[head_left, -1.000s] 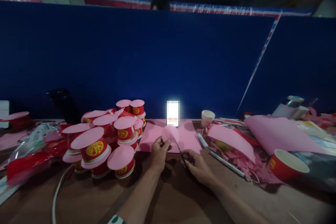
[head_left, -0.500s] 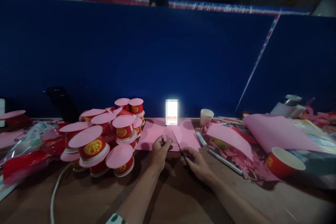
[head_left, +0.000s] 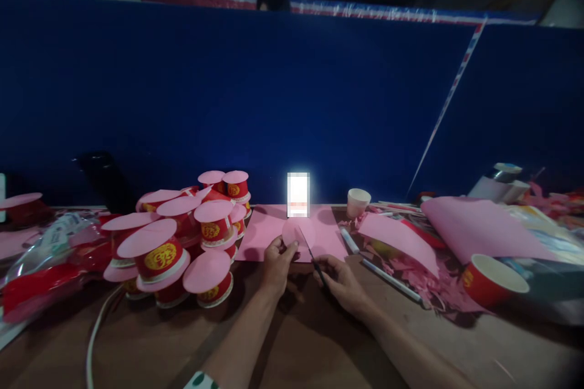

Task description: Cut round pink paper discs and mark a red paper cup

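Observation:
My left hand (head_left: pixel 279 264) pinches the lower left edge of a round piece of pink paper (head_left: pixel 292 232) between thumb and fingers. In my right hand (head_left: pixel 338 279) is a pair of scissors (head_left: pixel 316 264), its thin blade pointing up and left across the paper circle. The finger loops are mostly hidden by my fingers. Beneath and behind lies a flat pink sheet (head_left: pixel 260 234). At its far edge stands a brightly lit, blurred-out screen (head_left: pixel 298 194).
Stacked red cups with pink paper discs (head_left: pixel 159 255) crowd the left, near a white cable (head_left: pixel 93 340). At right are a small pale cup (head_left: pixel 358 202), markers (head_left: pixel 392 281), pink scraps (head_left: pixel 426 285), a curved pink sheet (head_left: pixel 479 225) and a red cup (head_left: pixel 495 282). A blue partition (head_left: pixel 274 91) stands behind.
Both hands keep almost the same position on the paper and scissors. The whole view shifts very slightly.

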A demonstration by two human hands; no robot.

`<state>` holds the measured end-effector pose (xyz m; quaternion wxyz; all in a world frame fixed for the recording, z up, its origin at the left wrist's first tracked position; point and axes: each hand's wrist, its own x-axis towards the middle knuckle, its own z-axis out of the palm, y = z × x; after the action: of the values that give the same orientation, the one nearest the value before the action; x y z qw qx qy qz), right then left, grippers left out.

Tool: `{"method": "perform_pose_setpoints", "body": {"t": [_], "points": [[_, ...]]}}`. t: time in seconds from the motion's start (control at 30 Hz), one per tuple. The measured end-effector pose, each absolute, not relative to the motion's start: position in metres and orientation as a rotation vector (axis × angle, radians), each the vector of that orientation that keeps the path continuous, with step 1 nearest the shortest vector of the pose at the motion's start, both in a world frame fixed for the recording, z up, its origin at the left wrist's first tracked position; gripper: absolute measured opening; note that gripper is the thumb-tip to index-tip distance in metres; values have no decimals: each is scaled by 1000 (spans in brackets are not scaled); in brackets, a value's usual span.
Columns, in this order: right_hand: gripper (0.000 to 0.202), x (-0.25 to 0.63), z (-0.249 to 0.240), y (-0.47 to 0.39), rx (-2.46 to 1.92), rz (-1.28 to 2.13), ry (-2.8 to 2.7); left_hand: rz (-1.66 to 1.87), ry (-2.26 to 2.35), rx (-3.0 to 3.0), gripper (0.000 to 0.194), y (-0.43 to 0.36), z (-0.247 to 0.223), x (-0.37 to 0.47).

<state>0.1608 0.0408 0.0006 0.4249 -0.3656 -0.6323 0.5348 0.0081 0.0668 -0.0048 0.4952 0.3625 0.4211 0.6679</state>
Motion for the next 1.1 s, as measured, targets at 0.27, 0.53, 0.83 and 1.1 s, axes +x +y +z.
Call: {"method": "perform_pose_setpoints", "body": {"t": [0.27,0.53,0.83,1.1], "points": [[24,161,0,42,-924,1320,-1579,1609,1021,862,27,66,-3,8],[26,162,-4,42,-952,1324,-1607,1637,1044,795,31,65,-2,6],[27,162,2,39,-919,1342,-1636,1663,1037,754,30,68,-4,5],[31,163,1,39,-930,1339,-1654,1703,1044,712,33,70,-5,2]]}}
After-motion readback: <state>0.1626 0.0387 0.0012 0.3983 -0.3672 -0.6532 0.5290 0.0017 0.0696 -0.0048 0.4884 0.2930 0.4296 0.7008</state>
